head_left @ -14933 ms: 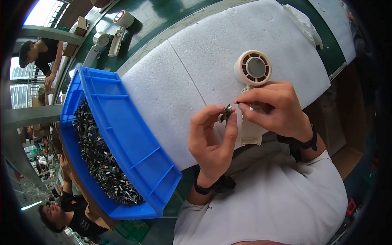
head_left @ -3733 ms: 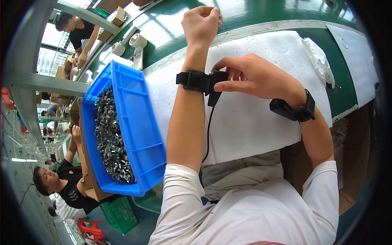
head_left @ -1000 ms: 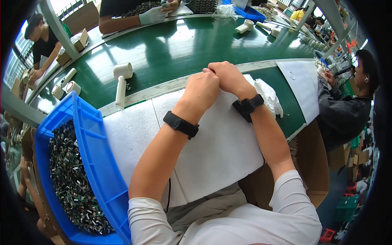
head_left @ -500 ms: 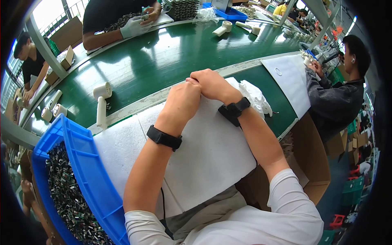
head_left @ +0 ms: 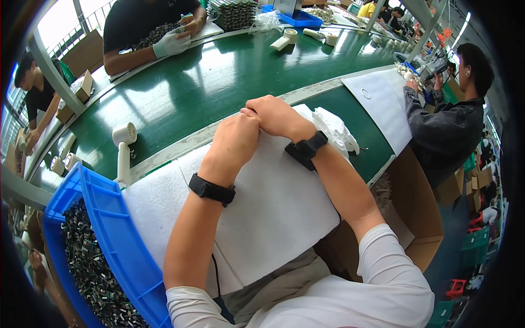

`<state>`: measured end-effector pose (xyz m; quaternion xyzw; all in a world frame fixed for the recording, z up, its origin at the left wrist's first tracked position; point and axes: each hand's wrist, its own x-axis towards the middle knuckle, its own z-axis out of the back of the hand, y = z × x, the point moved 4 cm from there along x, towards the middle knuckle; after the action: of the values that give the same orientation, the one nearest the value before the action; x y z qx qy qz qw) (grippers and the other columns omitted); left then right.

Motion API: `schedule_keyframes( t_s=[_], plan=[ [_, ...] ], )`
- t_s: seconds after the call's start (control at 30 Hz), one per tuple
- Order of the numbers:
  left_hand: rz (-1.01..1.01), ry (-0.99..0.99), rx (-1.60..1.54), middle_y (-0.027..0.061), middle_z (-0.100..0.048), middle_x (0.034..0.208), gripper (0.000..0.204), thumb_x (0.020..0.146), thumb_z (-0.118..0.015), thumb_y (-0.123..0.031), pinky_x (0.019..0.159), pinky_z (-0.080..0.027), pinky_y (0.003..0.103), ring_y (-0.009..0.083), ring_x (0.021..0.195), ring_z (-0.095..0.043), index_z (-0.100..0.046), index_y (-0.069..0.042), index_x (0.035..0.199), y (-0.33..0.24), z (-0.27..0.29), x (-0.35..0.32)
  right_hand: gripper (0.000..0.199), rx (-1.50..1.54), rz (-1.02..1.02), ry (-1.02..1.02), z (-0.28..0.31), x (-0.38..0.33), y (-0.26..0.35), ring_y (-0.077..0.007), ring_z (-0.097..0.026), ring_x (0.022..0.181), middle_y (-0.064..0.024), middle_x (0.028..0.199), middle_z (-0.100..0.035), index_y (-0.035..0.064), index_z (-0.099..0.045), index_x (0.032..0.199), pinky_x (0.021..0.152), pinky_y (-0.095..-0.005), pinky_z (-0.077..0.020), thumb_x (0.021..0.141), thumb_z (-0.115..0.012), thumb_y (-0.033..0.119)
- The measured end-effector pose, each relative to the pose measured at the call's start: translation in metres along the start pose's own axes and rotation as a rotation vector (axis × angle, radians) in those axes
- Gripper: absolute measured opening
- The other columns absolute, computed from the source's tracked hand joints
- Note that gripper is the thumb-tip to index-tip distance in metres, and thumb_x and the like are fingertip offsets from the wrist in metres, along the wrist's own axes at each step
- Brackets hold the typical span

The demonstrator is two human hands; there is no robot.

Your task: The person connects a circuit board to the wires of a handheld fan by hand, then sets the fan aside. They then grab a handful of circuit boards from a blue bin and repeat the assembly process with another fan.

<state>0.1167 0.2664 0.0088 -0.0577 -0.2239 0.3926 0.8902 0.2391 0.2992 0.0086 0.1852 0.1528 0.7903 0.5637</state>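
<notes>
My left hand (head_left: pixel 235 136) and my right hand (head_left: pixel 278 116) meet over the far edge of a white foam sheet (head_left: pixel 279 202). Both are closed, with curled fingers touching each other. The backs of the hands face me, so anything between the fingers is hidden. Each wrist wears a black strap. Just right of my right hand lies a crumpled white cloth or glove bundle (head_left: pixel 334 130). On the green conveyor (head_left: pixel 219 74), to the left of my left hand, rests a cream hair-dryer-shaped housing (head_left: pixel 124 148).
At my left stands a blue bin (head_left: pixel 112 218) full of small circuit boards (head_left: pixel 98 262). An open cardboard box (head_left: pixel 418 208) sits low at my right. More cream housings (head_left: pixel 285 39) lie on the conveyor. Co-workers sit across, at far left and at right beside a white sheet (head_left: pixel 377 104).
The whole view has shifted slightly, with my hands still together in the same pose. The co-worker at right has raised a hand with a dark tool.
</notes>
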Motion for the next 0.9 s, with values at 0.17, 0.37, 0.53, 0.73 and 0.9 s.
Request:
schedule_keyframes(
  t_s=[0.17,0.37,0.53,0.73,0.9],
  plan=[
    [-0.015,-0.038,0.01,0.0198,-0.068,0.074,0.015,0.08,-0.058,0.002,0.069,-0.056,0.043,0.0343,0.074,-0.07,-0.067,0.001,0.067,-0.001,0.001,0.001,0.037,-0.01,0.009,-0.005,0.001,0.0,0.0,-0.0419,-0.066,0.091,-0.0209,0.093,-0.071,0.0033,-0.068,0.088,0.083,-0.048,-0.0529,0.101,-0.05,0.033],
    [-0.001,-0.014,-0.023,0.0207,-0.068,0.075,0.016,0.083,-0.058,-0.001,0.07,-0.055,0.045,0.0366,0.076,-0.068,-0.066,0.002,0.07,-0.003,0.003,0.002,0.036,-0.021,0.019,-0.007,0.002,0.0,-0.002,-0.0417,-0.066,0.091,-0.0208,0.094,-0.071,0.0036,-0.068,0.088,0.083,-0.0481,-0.0532,0.101,-0.05,0.032],
    [0.033,0.051,-0.035,0.0226,-0.067,0.079,0.021,0.089,-0.059,-0.007,0.073,-0.053,0.048,0.0401,0.077,-0.066,-0.067,0.004,0.074,-0.006,0.002,0.005,0.034,-0.005,0.041,-0.014,0.002,-0.001,-0.007,-0.0406,-0.064,0.087,-0.0204,0.09,-0.069,0.0013,-0.065,0.089,0.078,-0.0453,-0.051,0.102,-0.052,0.03],
    [0.045,0.045,-0.035,0.0225,-0.067,0.079,0.021,0.09,-0.059,-0.008,0.073,-0.053,0.048,0.04,0.077,-0.066,-0.067,0.004,0.074,-0.006,0.001,0.008,0.033,0.006,0.036,-0.008,0.003,-0.001,-0.008,-0.0406,-0.064,0.087,-0.0204,0.09,-0.068,0.0022,-0.066,0.09,0.079,-0.0452,-0.051,0.102,-0.053,0.03],
    [0.033,0.035,-0.021,0.0213,-0.068,0.078,0.018,0.087,-0.059,-0.005,0.072,-0.054,0.046,0.0379,0.077,-0.067,-0.067,0.003,0.073,-0.008,0.002,0.007,0.034,0.002,0.038,-0.004,0.002,0.0,-0.009,-0.0407,-0.064,0.086,-0.0204,0.09,-0.068,0.0015,-0.066,0.089,0.078,-0.0452,-0.0509,0.102,-0.053,0.03]
  ],
)
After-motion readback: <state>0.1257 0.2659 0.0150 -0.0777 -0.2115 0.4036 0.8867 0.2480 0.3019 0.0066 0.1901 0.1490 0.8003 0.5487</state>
